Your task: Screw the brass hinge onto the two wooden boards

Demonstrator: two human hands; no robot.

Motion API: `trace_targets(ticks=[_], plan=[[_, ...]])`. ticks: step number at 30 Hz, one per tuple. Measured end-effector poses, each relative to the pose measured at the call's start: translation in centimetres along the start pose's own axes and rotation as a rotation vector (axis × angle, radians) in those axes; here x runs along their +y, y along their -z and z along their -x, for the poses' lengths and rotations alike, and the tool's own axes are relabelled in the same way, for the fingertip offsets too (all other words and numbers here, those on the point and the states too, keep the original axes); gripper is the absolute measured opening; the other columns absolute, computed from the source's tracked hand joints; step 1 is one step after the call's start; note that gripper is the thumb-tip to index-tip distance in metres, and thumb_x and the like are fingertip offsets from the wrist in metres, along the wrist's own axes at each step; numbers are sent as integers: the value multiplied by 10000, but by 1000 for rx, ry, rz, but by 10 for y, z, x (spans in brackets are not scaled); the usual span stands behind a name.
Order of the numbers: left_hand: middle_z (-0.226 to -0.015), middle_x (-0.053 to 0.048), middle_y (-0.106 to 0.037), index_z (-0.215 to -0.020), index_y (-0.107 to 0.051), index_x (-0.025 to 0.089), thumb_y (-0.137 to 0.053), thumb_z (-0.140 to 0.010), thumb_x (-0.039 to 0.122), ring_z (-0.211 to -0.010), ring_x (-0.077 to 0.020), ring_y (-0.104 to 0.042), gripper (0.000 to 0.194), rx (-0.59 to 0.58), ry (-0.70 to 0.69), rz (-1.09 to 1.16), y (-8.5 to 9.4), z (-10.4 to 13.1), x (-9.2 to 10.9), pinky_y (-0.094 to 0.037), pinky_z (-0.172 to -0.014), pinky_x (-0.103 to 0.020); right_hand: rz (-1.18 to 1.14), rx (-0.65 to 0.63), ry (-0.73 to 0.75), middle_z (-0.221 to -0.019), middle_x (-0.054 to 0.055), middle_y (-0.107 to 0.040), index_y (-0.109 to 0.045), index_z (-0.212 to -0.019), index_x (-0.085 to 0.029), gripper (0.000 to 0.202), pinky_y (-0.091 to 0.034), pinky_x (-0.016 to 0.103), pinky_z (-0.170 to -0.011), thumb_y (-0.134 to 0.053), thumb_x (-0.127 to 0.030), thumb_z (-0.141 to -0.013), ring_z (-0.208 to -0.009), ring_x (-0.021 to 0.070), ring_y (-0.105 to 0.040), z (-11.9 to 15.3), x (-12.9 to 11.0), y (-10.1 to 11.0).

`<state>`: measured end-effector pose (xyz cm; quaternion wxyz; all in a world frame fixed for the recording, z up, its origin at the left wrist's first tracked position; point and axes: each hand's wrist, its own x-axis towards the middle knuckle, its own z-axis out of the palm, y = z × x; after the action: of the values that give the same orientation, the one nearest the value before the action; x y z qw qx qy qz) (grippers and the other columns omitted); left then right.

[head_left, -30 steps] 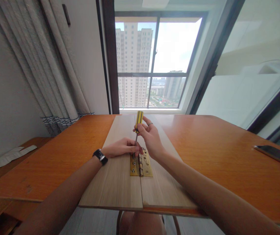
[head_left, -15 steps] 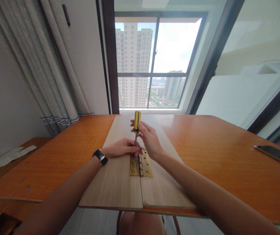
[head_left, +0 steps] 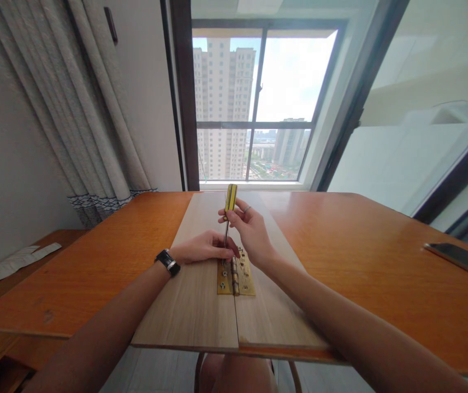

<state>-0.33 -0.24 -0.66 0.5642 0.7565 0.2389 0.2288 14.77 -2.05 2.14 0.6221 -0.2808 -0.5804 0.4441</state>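
Since half a second ago, tipped the top of the yellow-and-black screwdriver [head_left: 231, 200] slightly rightward and resettled the fingers of the right hand [head_left: 257, 236] around its handle; kept the left hand [head_left: 201, 248] and nearly everything else in place.

Held the screwdriver near the centre of the frame, handle up, shaft slanting down and a little leftward, with the right thumb and fingers clamped on the handle. Rested the left hand just below and to the left, wrist circled by a dark watch [head_left: 167, 262], thumb and fingertips drawn close around the low end of the shaft. Could not tell whether pinching a screw, the shaft or nothing, with the tip hidden there.

Beneath both hands, at lower centre, showed a brass-coloured hinge [head_left: 235, 277] opened flat across the seam between a left pale board [head_left: 188, 316] and a right pale board [head_left: 277, 322].

By judgement, had got only partway. Showed two screws [head_left: 223, 285] in the near end of the hinge's left leaf, seemingly placed but perhaps not fully driven; appeared to be working at another spot farther up that leaf, under the left fingers. Showed dark spots and small bits on the right leaf [head_left: 250, 279], too small to tell as holes or loose screws; judged that side unfinished.

Saw all this on an orange-brown table [head_left: 340, 240], with a dark, flat, phone-like object [head_left: 463, 262] at the right edge.
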Motion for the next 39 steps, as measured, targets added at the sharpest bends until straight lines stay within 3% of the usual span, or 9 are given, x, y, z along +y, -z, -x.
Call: trace_targets(ticks=[5, 13, 17, 21, 27, 33, 39], plan=[[-743, -18, -655, -923, -719, 122, -724, -815, 391, -733, -128, -594, 290, -5, -8, 12, 2, 0, -2, -460, -724, -247, 13, -39, -27, -881, 42, -704, -665, -951, -194, 218, -417, 311, -683, -606, -363, -826, -745, 161, -628, 1, -1, 1], [-759, -23, -681, -830, -709, 122, -693, -812, 278, -727, -131, -603, 157, -23, -33, 3, 2, -1, 0, -463, -735, -247, 159, -22, 7, -879, 19, -649, -675, -1010, -198, 266, -413, 316, -747, -651, -343, -788, -834, 177, -550, 1, 4, 2], [-766, -27, -680, -814, -707, 120, -682, -811, 281, -733, -135, -598, 163, -8, -17, -14, 1, -1, 2, -459, -739, -250, 180, -38, 22, -850, 6, -616, -670, -1059, -198, 293, -417, 321, -771, -645, -298, -785, -815, 168, -528, -1, 8, 4], [-758, -29, -669, -837, -718, 118, -660, -808, 265, -742, -137, -587, 161, -13, -18, -33, 1, 0, 3, -449, -737, -247, 137, -26, 29, -812, -3, -607, -648, -1107, -190, 340, -417, 306, -692, -629, -287, -782, -741, 154, -553, -1, 7, 2], [-736, -27, -641, -909, -726, 116, -641, -785, 257, -719, -136, -561, 206, -74, -38, -35, 3, 1, 2, -436, -703, -241, 75, -7, -3, -848, 19, -681, -632, -945, -191, 184, -407, 290, -634, -582, -280, -792, -736, 155, -614, -1, 5, 1], [-751, -34, -628, -941, -715, 122, -623, -810, 274, -748, -149, -561, 221, -127, -73, -57, 4, 2, 2, -450, -737, -259, 70, 22, -2, -849, 24, -690, -628, -998, -190, 242, -396, 289, -617, -587, -286, -779, -730, 159, -618, -1, 5, 1], [-811, -38, -654, -1054, -686, 137, -630, -742, 202, -801, -166, -588, 324, -202, -85, -73, 6, 1, 2, -453, -762, -271, 54, 84, 7, -844, 18, -674, -623, -945, -188, 224, -388, 290, -612, -588, -315, -764, -696, 147, -599, -2, 3, 3]])
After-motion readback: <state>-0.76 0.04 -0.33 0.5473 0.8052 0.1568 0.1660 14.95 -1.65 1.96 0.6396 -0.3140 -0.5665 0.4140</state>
